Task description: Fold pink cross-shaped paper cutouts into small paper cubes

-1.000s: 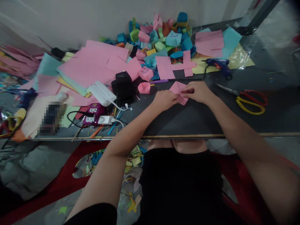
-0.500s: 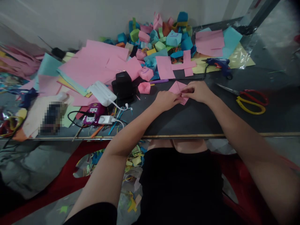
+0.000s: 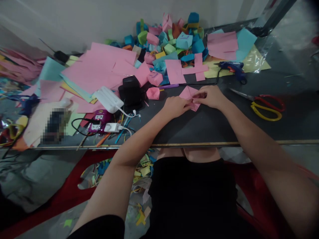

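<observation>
A folded piece of pink paper (image 3: 187, 92) lies on the dark table, with creased flaps meeting near its middle. My left hand (image 3: 176, 106) rests on its near left side, fingers closed and pressing on the paper. From the right, my right hand (image 3: 209, 97) pinches its right side with thumb and fingers. The fingers cover part of the paper. Just left of it sit a small pink folded paper cup (image 3: 153, 93) and a purple pen (image 3: 169, 86).
Scissors (image 3: 267, 106) with red and yellow handles lie to the right, a blue glue gun (image 3: 231, 68) behind them. Folded paper pieces (image 3: 171, 43) are heaped at the back. Pink sheets (image 3: 92, 69), a white power bank (image 3: 109, 99) and a purple power strip (image 3: 99, 121) lie left.
Both hands stay on the pink paper in nearly the same place. The whole view has shifted very slightly.
</observation>
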{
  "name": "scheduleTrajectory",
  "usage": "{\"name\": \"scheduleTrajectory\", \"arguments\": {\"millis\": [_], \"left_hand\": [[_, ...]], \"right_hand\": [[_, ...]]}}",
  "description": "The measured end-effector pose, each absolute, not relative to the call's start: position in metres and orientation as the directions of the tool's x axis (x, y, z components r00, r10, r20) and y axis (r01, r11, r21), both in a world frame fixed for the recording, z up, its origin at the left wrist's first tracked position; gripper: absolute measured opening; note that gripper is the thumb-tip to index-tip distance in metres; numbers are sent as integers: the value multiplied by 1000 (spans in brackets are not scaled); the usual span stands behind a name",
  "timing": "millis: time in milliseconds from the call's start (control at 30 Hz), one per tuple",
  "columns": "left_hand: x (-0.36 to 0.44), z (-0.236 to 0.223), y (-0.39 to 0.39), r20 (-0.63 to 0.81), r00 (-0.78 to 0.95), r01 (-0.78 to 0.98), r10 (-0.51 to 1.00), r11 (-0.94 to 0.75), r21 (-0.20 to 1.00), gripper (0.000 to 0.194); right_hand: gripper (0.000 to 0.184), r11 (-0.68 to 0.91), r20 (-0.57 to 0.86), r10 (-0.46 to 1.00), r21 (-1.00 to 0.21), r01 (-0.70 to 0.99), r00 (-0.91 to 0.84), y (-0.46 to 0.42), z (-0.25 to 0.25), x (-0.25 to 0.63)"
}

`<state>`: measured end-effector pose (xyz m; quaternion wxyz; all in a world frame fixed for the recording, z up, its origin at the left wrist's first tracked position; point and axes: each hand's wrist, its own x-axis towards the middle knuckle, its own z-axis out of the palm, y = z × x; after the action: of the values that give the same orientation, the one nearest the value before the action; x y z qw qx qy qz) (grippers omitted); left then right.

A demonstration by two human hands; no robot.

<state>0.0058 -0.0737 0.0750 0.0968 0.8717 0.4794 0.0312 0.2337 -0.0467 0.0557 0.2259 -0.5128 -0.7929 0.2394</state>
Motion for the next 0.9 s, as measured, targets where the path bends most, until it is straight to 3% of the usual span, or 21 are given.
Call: {"name": "scheduleTrajectory", "arguments": {"millis": [200,333,433,533,667,733,900], "left_hand": [[-8,66,-57,-9,612,759,791,-585,287,34],[-17,64,-48,-11,640,743,769,-614,266,33],[-18,64,-46,31,619,754,785,-605,256,33],[-18,65,-44,67,585,769,808,-579,270,35],[-21,63,-42,82,582,771,809,-581,261,26],[-23,61,-41,110,605,748,788,-611,260,26],[-26,59,-38,107,632,725,767,-634,269,34]], "right_hand": [[39,371,177,927,-575,729,-332,-44,57,240],[44,351,205,936,-558,752,-285,-43,53,240],[35,373,208,928,-562,738,-311,-43,50,235],[38,380,221,925,-558,738,-309,-44,46,229],[28,368,249,928,-507,779,-277,-45,44,225],[26,411,238,911,-473,779,-337,-46,47,228],[47,546,121,828,-392,741,-547,-50,63,239]]}}
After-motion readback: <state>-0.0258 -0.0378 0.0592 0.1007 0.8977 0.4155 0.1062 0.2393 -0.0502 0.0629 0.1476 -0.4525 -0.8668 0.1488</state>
